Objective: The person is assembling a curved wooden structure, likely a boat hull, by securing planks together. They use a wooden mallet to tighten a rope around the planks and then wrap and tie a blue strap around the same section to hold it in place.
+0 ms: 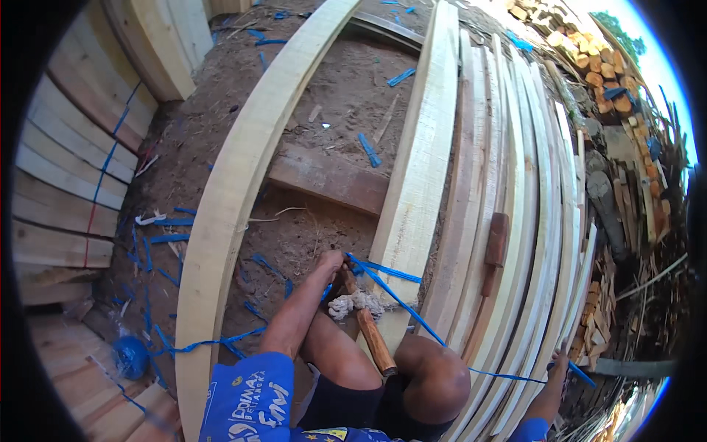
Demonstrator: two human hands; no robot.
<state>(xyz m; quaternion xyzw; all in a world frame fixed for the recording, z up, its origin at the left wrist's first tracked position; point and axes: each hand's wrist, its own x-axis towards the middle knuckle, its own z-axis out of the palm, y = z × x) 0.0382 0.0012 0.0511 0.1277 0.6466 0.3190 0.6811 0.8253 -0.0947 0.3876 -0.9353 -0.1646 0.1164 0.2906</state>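
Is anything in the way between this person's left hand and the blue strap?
Nothing visible: the blue strap runs right up to the left hand. Farther right, it appears to pass behind the bent knee, which hides a short stretch.

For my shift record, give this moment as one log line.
left hand: at blue strapping | right hand: gripping blue strapping | wooden stick: slanting | planks: side by side
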